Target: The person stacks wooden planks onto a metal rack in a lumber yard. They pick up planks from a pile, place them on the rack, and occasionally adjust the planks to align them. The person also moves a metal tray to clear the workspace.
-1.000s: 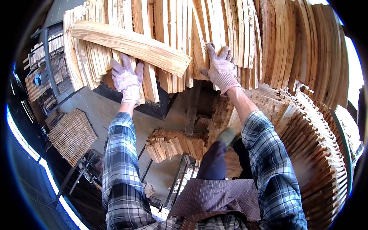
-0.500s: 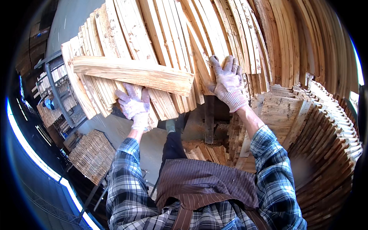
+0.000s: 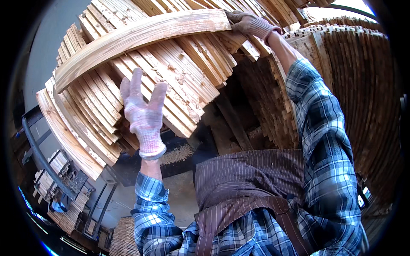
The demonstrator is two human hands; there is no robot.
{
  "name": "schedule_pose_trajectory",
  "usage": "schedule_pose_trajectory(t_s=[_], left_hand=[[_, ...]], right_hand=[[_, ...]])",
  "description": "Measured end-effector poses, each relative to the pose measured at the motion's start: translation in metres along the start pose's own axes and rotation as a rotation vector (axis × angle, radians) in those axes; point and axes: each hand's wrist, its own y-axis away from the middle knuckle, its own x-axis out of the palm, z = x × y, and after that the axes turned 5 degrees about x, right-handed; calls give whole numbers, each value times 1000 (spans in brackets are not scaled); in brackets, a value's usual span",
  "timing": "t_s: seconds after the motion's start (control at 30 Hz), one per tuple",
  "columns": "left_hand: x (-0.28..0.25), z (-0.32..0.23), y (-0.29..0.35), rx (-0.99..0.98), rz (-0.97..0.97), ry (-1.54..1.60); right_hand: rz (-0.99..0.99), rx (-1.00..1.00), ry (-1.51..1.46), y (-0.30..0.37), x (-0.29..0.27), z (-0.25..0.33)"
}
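A flat wooden board [image 3: 141, 36] lies slantwise across the top of a row of pale wooden slats [image 3: 179, 81] packed on edge. My right hand [image 3: 252, 24], in a grey-white knit glove, grips the board's right end; its fingertips are partly hidden there. Below the middle of the board, my gloved left hand [image 3: 143, 113] has its fingers spread over the slats and holds nothing. Whether its fingertips touch the wood, I cannot tell.
Tall stacks of slats [image 3: 350, 102] curve along the right. A dark metal frame [image 3: 45, 160] stands left of the row, with smaller wood stacks [image 3: 124, 239] beyond. Sawdust [image 3: 177, 154] lies on a dark surface below the slats.
The board has shifted up and away across the slats. My right hand has gone from the slats to the board's right end; my left hand's fingers are more spread. The view has turned.
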Motion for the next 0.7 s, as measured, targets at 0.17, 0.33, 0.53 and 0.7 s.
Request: schedule_pose_trajectory(t_s=[0.17, 0.33, 0.53, 0.7], left_hand=[[19, 33, 46, 266, -113, 38], [41, 36, 40, 228, -297, 371], [46, 42, 40, 211, -366, 429], [46, 49, 40, 241, -385, 402]], right_hand=[[-231, 323, -536, 49, 16, 97], [-184, 471, 162, 71, 84, 166], [-296, 504, 225, 65, 104, 153], [-288, 499, 219, 70, 109, 162]])
